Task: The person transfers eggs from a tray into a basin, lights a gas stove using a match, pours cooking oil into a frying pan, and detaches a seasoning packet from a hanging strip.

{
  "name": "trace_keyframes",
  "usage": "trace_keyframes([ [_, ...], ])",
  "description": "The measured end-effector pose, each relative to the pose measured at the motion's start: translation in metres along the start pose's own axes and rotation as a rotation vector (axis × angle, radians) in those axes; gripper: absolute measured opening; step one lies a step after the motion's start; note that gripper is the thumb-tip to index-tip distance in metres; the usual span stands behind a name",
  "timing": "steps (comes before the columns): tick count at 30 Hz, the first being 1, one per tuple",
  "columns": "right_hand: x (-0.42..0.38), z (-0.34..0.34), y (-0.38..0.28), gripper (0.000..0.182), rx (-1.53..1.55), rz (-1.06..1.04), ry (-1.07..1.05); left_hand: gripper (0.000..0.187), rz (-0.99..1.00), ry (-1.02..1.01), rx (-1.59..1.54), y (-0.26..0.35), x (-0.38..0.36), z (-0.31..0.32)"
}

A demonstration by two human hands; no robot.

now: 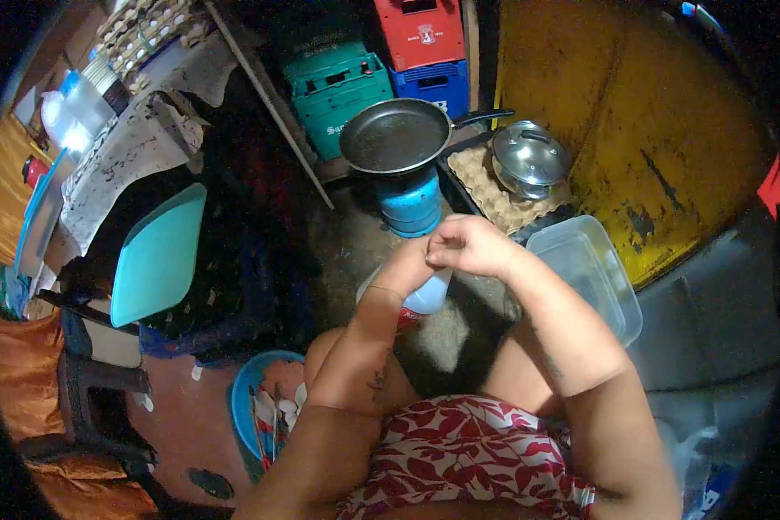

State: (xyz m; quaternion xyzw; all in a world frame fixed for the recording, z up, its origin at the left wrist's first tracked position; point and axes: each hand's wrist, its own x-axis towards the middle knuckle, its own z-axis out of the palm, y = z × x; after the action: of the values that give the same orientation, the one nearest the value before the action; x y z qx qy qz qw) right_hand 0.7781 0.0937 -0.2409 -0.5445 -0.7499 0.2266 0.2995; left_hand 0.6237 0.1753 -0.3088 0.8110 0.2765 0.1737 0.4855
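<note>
Tub (426, 297), pale and marked in red, lies just below our hands in the view, between our knees, on our side of the gas stove (410, 206). Our left hand (407, 265) is the nearer one, its wrist overlapping the tub's upper part; our right hand (477, 246) comes in from the other side, a little farther forward. We cannot settle the tub's long axis, since our hands and left wrist cover much of it, nor whether either hand touches it.

Our right fingers are curled and drawn together at the tips, close against the left hand; whether something small is pinched there, we cannot tell. Our left fingers are mostly hidden, so we cannot say if they are apart or together.

Beyond our hands, the frying pan (396, 136) sits on the stove, its handle (485, 116) pointing off to our right, toward the lidded pot (529, 160) on an egg tray (479, 178). A clear box (581, 260) is beside our right forearm, which hides part of it. The tub's red print is too cut off to read.
</note>
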Motion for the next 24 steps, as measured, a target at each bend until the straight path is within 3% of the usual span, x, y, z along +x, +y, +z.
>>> trace_keyframes([
  [2,0.004,0.001,-0.007,0.024,-0.02,0.078,0.278,0.023,0.041,0.071,0.128,-0.002,0.004,0.0],
  [3,0.004,-0.004,-0.015,0.033,-0.248,0.142,0.321,0.023,0.044,0.064,0.132,0.002,0.003,-0.002],
  [4,0.005,-0.005,-0.015,0.033,-0.247,0.147,0.329,0.023,0.018,0.035,0.195,0.004,0.0,-0.005],
  [6,0.008,-0.008,-0.012,0.046,-0.412,0.568,0.075,0.024,-0.003,0.001,0.262,0.011,-0.004,-0.011],
  [7,0.01,-0.011,-0.003,0.048,-0.34,0.604,-0.124,0.025,-0.026,-0.001,0.275,0.015,-0.005,-0.014],
  [10,0.005,-0.009,0.014,0.048,-0.192,0.461,-0.132,0.027,-0.044,0.001,0.366,0.031,-0.006,-0.025],
  [12,0.005,-0.002,0.03,0.045,-0.138,0.407,-0.052,0.026,-0.042,0.002,0.443,0.039,-0.005,-0.035],
  [14,0.007,-0.002,0.036,0.043,-0.044,0.212,0.12,0.027,-0.053,0.015,0.487,0.043,-0.002,-0.045],
  [18,0.011,-0.015,0.035,0.043,0.174,0.362,0.374,0.028,-0.115,0.121,0.6,0.06,0.011,-0.073],
  [24,0.005,-0.024,0.055,0.042,0.496,0.4,0.412,0.019,-0.036,0.301,0.992,0.086,0.045,-0.117],
])
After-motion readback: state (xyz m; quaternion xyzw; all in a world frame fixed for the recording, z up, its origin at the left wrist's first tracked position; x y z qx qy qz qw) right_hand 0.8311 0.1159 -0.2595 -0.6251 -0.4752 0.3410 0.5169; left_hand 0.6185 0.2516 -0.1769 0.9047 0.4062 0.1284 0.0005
